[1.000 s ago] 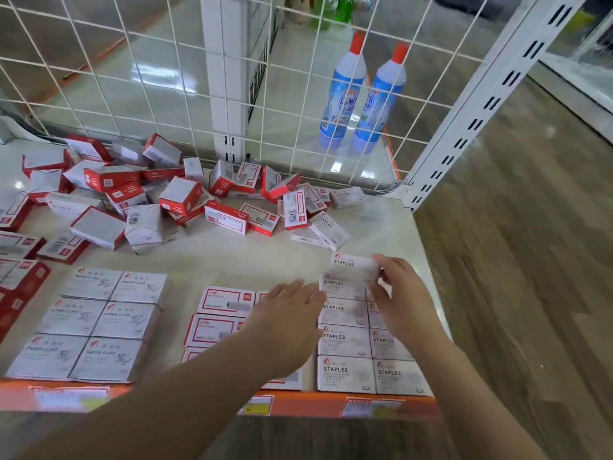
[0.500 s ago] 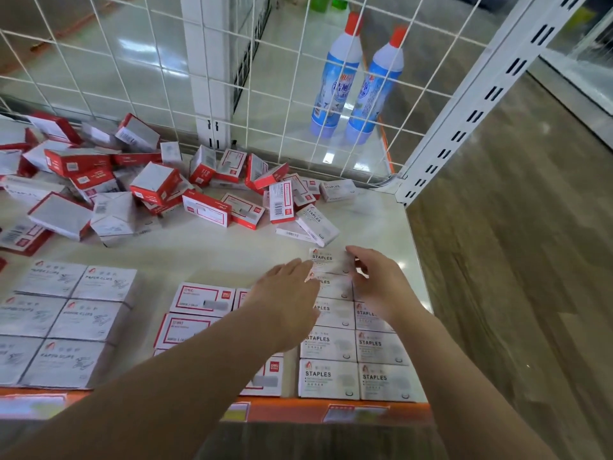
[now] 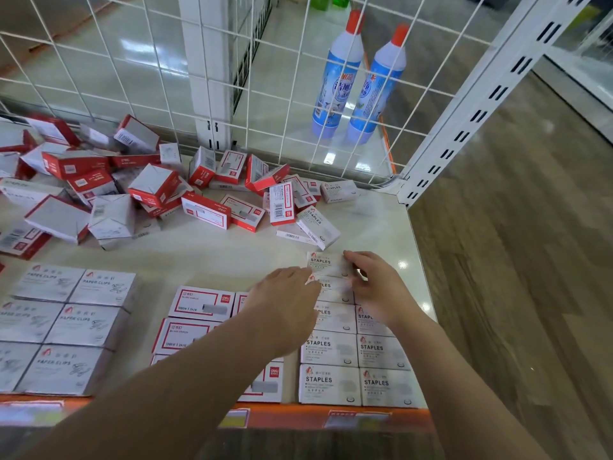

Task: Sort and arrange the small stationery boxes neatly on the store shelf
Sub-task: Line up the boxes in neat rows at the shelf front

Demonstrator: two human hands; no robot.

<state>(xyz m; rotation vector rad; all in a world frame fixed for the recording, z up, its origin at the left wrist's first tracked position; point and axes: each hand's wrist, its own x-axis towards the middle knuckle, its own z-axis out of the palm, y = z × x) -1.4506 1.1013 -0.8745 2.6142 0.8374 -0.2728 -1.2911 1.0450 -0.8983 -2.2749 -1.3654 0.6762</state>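
Note:
A white STAPLES box (image 3: 326,263) lies flat on the pale shelf (image 3: 215,257), at the back end of two neat columns of the same white staples boxes (image 3: 330,348). My right hand (image 3: 374,283) holds this box by its right end with curled fingers. The straight fingers of my left hand (image 3: 285,303) touch the box's left edge, and that hand covers part of the red-framed boxes (image 3: 199,302) laid flat beside the columns. Grey PAPER CLIPS boxes (image 3: 83,323) form a tidy block at the front left.
A loose pile of red and white boxes (image 3: 152,190) fills the back left of the shelf. A white wire grid (image 3: 288,94) closes the back, with two blue bottles (image 3: 335,78) behind it. A slotted white upright (image 3: 481,104) marks the right corner. An orange price strip (image 3: 298,416) runs along the front.
My right hand has brought the staples box down and left onto the shelf behind the left column. My left hand has slid forward until its fingers meet the box.

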